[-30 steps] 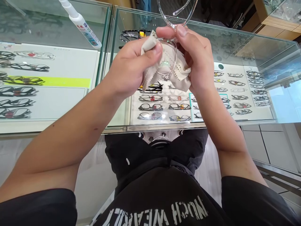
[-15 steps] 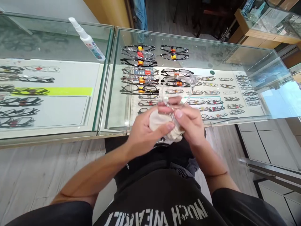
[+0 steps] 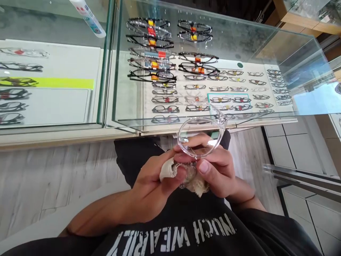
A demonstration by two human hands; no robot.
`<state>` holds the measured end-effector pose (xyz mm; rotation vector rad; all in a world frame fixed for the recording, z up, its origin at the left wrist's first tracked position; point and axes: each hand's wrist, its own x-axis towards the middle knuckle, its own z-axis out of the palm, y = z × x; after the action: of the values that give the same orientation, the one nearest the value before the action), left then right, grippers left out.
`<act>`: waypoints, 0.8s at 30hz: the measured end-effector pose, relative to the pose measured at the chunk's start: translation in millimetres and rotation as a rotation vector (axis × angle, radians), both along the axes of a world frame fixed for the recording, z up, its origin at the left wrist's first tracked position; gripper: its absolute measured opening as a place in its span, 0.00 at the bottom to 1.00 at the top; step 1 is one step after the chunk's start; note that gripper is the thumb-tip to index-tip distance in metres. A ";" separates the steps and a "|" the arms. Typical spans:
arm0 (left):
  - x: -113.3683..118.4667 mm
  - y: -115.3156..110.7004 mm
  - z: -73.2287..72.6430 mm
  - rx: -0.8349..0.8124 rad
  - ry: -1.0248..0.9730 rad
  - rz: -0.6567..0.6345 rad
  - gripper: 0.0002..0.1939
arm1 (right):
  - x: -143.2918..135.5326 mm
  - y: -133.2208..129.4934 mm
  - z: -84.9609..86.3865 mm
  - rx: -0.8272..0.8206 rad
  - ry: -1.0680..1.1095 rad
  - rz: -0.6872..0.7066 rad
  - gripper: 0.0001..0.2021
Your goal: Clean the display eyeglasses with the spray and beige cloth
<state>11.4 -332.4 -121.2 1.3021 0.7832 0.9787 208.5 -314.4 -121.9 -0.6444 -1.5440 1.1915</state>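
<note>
Clear-framed eyeglasses [image 3: 200, 122] are held up close to my chest, one round lens rising above my fingers. My left hand [image 3: 157, 179] pinches a cream cleaning cloth [image 3: 168, 169] around the lower lens, thumb pressed on it. My right hand [image 3: 217, 170] grips the frame near the bridge, its thumb in front and fingers behind the upper lens. Part of the cloth hangs below between both hands. The lower lens is mostly covered by cloth and fingers.
A glass display case [image 3: 176, 126] with rows of eyeglasses stands before me. Another case [image 3: 53, 129] adjoins it at left, with a white spray bottle [image 3: 89, 17] on top. A wood-edged counter [image 3: 298, 19] is at the far right.
Both hands have come lower in view and closer to my chest with the glasses and cloth. My left thumb now presses into the cloth over the lower lens. The view has tilted down.
</note>
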 end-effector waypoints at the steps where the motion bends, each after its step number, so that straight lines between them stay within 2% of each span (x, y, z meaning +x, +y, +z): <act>1: -0.2 -1.6 0.4 -0.028 0.006 -0.010 0.17 | 0.1 -3.9 -2.7 -0.021 -0.003 -0.003 0.17; 3: -0.5 -3.7 -5.2 -0.096 0.025 -0.002 0.19 | -0.7 -12.1 -15.0 -0.076 0.011 -0.037 0.16; 7: -3.4 -7.4 -28.9 -0.213 0.092 -0.068 0.17 | -2.4 -27.6 -49.0 -0.181 -0.007 -0.105 0.15; 10: -5.2 -14.7 -41.9 -0.193 0.141 -0.089 0.13 | -2.4 -38.6 -63.1 -0.171 -0.027 -0.097 0.15; 16: 4.8 -28.9 -45.8 -0.093 0.113 -0.051 0.10 | -2.6 -55.9 -65.9 -0.134 0.005 -0.132 0.16; 20: 16.7 -24.3 -45.5 -0.100 0.100 0.010 0.18 | 0.9 -55.3 -63.6 -0.094 -0.009 -0.199 0.15; 24: 19.0 -13.4 -43.2 -0.082 0.114 -0.033 0.23 | 6.5 -50.4 -54.4 -0.093 -0.020 -0.270 0.13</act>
<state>30.5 -345.9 -164.4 1.3044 0.8777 0.8438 215.0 -364.7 -176.3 -0.8986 -1.3734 1.0580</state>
